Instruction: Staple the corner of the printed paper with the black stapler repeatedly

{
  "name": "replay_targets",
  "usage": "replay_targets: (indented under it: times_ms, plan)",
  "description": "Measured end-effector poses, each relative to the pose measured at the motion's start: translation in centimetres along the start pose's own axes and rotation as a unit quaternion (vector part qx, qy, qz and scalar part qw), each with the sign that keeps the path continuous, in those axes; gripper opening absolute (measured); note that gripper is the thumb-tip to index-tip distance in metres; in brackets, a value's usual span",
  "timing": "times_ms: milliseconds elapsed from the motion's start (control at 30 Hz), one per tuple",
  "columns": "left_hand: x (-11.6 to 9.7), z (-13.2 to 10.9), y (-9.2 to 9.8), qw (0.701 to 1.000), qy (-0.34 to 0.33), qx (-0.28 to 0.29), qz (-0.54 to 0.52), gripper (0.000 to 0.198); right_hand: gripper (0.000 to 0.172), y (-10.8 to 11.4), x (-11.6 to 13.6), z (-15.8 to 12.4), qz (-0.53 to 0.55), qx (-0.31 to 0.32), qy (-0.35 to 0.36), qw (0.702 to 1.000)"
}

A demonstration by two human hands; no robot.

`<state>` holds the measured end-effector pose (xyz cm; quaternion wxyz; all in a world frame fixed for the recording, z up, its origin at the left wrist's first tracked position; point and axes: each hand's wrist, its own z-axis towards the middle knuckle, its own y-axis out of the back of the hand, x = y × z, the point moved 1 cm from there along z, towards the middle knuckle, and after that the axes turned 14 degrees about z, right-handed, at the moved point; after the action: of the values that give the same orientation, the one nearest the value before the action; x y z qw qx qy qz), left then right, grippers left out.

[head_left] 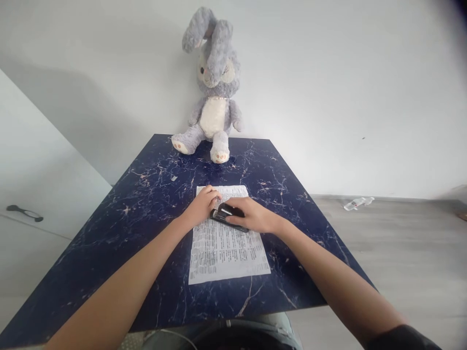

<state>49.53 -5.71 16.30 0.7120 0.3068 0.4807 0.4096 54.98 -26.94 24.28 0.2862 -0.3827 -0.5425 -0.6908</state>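
Note:
A black stapler (239,225) lies across the upper half of a printed sheet of paper (233,262), its front end pointing left. My right hand (251,214) is wrapped round the stapler from the right, thumb along its near side. My left hand (204,204) rests over the sheet's upper left part, right by the stapler's front end. Its fingers are curled and pressed together; whatever they pinch, if anything, is hidden. Beyond the sheet, to the left, a small pale grey piece (174,178) lies on the tabletop.
The dark blue marble-patterned table (156,272) reaches back to a white wall. At its far edge sits a grey plush rabbit (213,116). A white cabinet with a dark handle (25,213) stands left. Clear plastic packaging (358,203) lies on the floor at right.

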Motion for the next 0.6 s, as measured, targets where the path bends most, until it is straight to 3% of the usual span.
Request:
replay_targets:
  times_ms: [100,200,333,433,600]
  plan:
    - [0.3,-0.2,0.3,0.999,0.024,-0.009,-0.033,0.033,0.022,1.4,-1.9,0.3,0.031,0.018,-0.019,0.999]
    - [0.9,-0.2,0.7,0.990,0.081,-0.052,-0.106,0.029,0.035,2.2,-3.5,-0.4,0.108,0.058,-0.006,0.992]
    - [1.8,-0.2,0.8,0.941,0.170,-0.107,-0.273,0.023,0.056,3.1,-4.9,-1.9,0.249,0.135,-0.034,0.958]
    - [2.2,-0.1,0.6,0.898,0.197,-0.138,-0.368,0.030,0.063,3.5,-5.4,-2.3,0.323,0.155,-0.051,0.932]
    - [2.0,0.0,0.4,0.878,0.212,-0.136,-0.408,0.052,0.068,3.4,-5.6,-2.0,0.355,0.151,-0.069,0.920]
